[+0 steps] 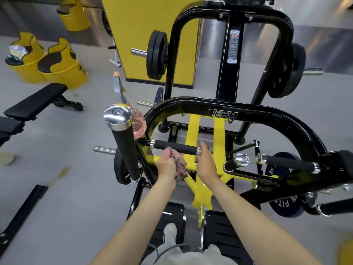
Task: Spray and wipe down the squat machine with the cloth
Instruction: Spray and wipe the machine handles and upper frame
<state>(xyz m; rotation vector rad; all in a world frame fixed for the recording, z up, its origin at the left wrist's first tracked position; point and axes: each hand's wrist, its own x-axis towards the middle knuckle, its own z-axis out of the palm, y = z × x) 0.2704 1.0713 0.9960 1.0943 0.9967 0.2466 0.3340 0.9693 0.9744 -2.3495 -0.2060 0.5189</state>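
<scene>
My left hand (pixel 165 166) clutches a bunched pink-and-grey cloth (pixel 179 165) and presses it against the black foam grip (pixel 175 147) of a short horizontal handle on the squat machine (pixel 267 116). My right hand (pixel 207 166) reaches for the same handle's chrome end cap (pixel 199 151), thumb raised. The fingers are hidden behind the hand, so I cannot tell whether they grip the cap or only touch it.

Below both hands runs the machine's yellow inner frame (pixel 193 129). Above them arches a black tube bearing a Hammer Strength label (pixel 225 114). To my left stands an upright padded handle (pixel 126 150) with a polished cap, and just behind it a pink spray bottle (pixel 141 124) sits against the black tube, its grey trigger head pointing up.

My pale shoe (pixel 170 231) stands on the black slotted footplate (pixel 225 232). Black weight plates (pixel 157 54) hang on the pegs of the rear upright. Well off to the left, on the grey floor (pixel 76 188), are a black bench (pixel 36 101) and yellow drum-shaped seats (pixel 63 68).
</scene>
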